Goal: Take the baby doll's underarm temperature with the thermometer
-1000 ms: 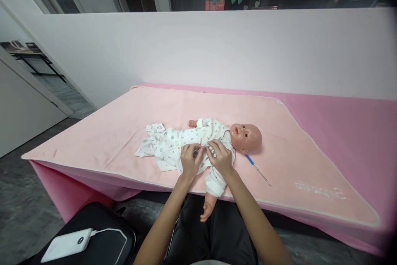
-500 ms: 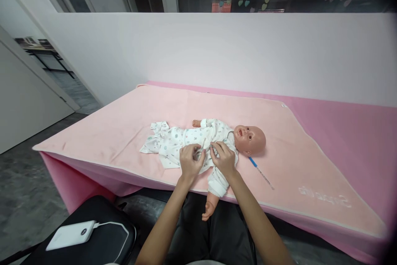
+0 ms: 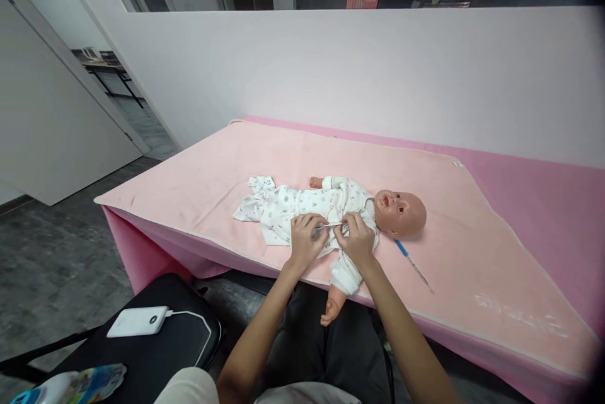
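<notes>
A baby doll lies on its back, its head to the right, dressed in a white printed wrap shirt and matching trousers. A thin white cloth tie stretches across the shirt front between my hands. My left hand pinches its left end over the doll's belly. Closed on the other end, near the chest, is my right hand. The fingertips partly cover the tie. One doll arm hangs toward me over the table edge. Beside the head rests a blue-capped thermometer.
A pink towel covers most of the table, which stands against a white wall. To my lower left, a black chair holds a white power bank with a cable and a colourful package.
The view has shifted left, so everything appears further right. Between my hands, the white tie now shows pulled straight; both hands remain over the shirt front.
</notes>
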A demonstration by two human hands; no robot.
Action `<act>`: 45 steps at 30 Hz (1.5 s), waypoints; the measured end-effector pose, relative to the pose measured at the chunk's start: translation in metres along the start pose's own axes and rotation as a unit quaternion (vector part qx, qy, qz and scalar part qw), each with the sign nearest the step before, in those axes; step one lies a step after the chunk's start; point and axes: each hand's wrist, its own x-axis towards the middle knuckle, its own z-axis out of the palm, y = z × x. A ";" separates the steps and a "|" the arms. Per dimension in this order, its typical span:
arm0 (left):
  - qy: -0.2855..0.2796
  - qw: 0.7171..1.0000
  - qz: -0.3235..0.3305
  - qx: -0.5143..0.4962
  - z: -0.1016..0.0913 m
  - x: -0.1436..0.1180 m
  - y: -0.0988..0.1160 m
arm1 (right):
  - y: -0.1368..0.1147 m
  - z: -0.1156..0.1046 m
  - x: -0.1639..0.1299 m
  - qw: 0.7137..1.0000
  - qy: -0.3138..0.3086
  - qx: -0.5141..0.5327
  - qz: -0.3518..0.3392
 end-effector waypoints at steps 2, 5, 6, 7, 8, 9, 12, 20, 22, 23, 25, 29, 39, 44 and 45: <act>0.003 1.000 -0.001 -0.007 0.000 0.000 -0.001 | 0.000 0.000 0.000 1.000 0.007 0.000 -0.007; 0.003 1.000 0.002 -0.007 0.000 0.000 -0.001 | 0.000 0.000 0.000 1.000 0.010 0.003 -0.014; 0.003 1.000 0.003 -0.003 0.000 0.000 -0.001 | 0.000 0.000 0.000 1.000 0.008 0.003 -0.014; 0.004 1.000 0.003 0.001 0.000 0.000 0.000 | 0.000 0.000 0.000 1.000 0.005 0.004 -0.014; 0.006 1.000 0.005 0.007 0.000 0.000 0.000 | 0.000 0.000 0.000 1.000 0.002 0.003 -0.013; 0.006 1.000 0.007 0.014 0.001 -0.001 0.001 | 0.001 0.000 0.000 1.000 -0.002 0.003 -0.013; 0.002 0.998 0.038 0.041 0.002 -0.002 0.004 | 0.001 0.000 0.000 1.000 -0.008 -0.002 -0.010; 0.048 0.993 0.083 0.067 0.006 -0.002 0.005 | -0.001 -0.002 0.001 1.000 -0.016 -0.012 0.002; 0.081 0.992 0.072 0.061 0.007 -0.003 0.002 | -0.001 -0.003 0.002 1.000 -0.020 -0.017 0.002; 0.094 0.991 0.074 0.056 0.008 -0.003 0.000 | -0.001 -0.003 0.002 1.000 -0.021 -0.019 0.002; 0.104 0.990 0.090 0.043 0.010 -0.004 -0.003 | -0.002 -0.004 0.002 1.000 -0.022 -0.022 0.001; 0.110 0.990 0.080 0.040 0.011 -0.004 -0.006 | -0.001 -0.004 0.003 1.000 -0.008 -0.021 -0.001; 0.000 0.999 0.047 0.021 0.008 0.004 0.002 | -0.009 -0.001 -0.001 0.998 0.016 -0.034 -0.059; 0.017 1.000 0.021 0.014 0.010 0.005 0.002 | -0.013 -0.003 0.000 0.998 -0.027 0.027 -0.049; 0.020 1.000 0.018 0.013 0.011 0.005 0.002 | -0.013 -0.004 0.001 0.998 -0.036 0.032 -0.042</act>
